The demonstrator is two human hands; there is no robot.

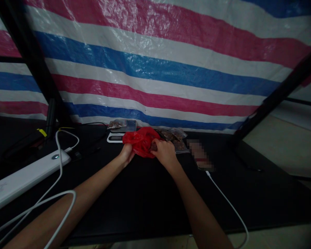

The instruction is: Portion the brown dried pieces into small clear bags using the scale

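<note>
Gathering a crumpled red plastic bag (141, 141) between them, the two hands work close together at the near side of a black table (155, 211), apart from each other by only the bunched bag. The left hand (126, 154) clasps the bag's lower left side, and the right hand (166, 154) closes on its right side, where a small dark brown lump (152, 146) shows at the fingers; whether it sits inside the bag or outside, I cannot tell. Just behind the bag stands a digital scale (121, 133) with a white base and a dark top, a small filled packet (116, 123) resting on it. To the right of the bag, a heap of plastic packets (173, 138) holding something brown lies on the table, touching or nearly touching the right hand's side of the bag. Further right lies a phone (200, 155), pixelated out, with a white cable (229, 204) running from it over the table edge. At left sit a white power strip (28, 176) and white cords (59, 193), one looping across the left forearm. A striped tarp (155, 69) in red, white and blue hangs behind everything.
</note>
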